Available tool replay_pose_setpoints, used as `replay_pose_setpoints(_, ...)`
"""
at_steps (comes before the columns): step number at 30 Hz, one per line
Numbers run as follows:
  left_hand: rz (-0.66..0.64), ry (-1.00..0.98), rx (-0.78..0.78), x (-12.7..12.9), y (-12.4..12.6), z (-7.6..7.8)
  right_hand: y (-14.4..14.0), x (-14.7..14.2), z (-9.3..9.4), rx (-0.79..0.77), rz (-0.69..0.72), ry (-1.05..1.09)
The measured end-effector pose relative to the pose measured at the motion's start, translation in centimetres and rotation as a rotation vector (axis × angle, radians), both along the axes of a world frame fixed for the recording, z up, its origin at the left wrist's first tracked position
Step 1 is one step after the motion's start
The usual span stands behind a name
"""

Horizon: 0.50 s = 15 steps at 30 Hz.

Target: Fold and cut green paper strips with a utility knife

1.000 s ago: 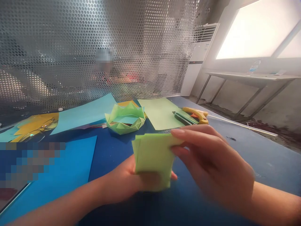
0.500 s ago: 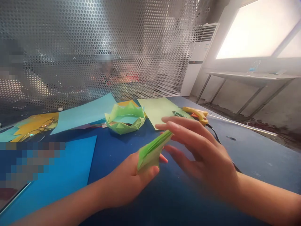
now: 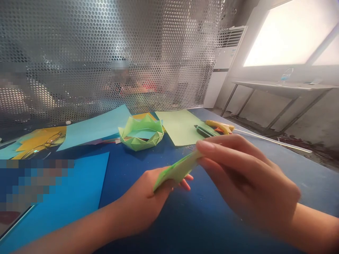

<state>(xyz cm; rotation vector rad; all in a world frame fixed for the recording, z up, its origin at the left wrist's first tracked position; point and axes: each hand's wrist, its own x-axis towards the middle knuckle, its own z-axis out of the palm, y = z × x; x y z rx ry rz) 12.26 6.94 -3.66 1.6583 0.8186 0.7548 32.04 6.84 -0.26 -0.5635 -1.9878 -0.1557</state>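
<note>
A folded light-green paper [image 3: 182, 167], layered along its upper edge, is held tilted above the blue table. My left hand [image 3: 150, 197] is closed on its lower left end, thumb on the near face. At the upper right end, the thumb and fingers of my right hand [image 3: 246, 180] pinch a corner of the same paper. Beyond the hands stands a green folded-paper bowl [image 3: 141, 143] with a pointed rim. A flat light-green sheet [image 3: 177, 128] lies to its right, with a dark green pen-like tool [image 3: 203, 131] on it.
A yellow glue gun [image 3: 219, 126] lies at the right, partly behind my right hand. Blue sheets [image 3: 79, 180] and yellow paper [image 3: 39, 139] with eyeglasses [image 3: 50, 141] are at the left. A perforated metal screen [image 3: 119, 53] rises behind the table [image 3: 286, 180].
My right hand has closed from spread fingers to a pinch on the folded paper's corner. The paper has tipped flatter, and my left hand still holds it.
</note>
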Motion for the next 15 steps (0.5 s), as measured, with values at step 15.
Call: replay_pose_setpoints(15, -0.139, -0.032, -0.252, 0.3, 0.1, 0.1, 0.4, 0.4, -0.7, -0.124, 0.116, 0.018)
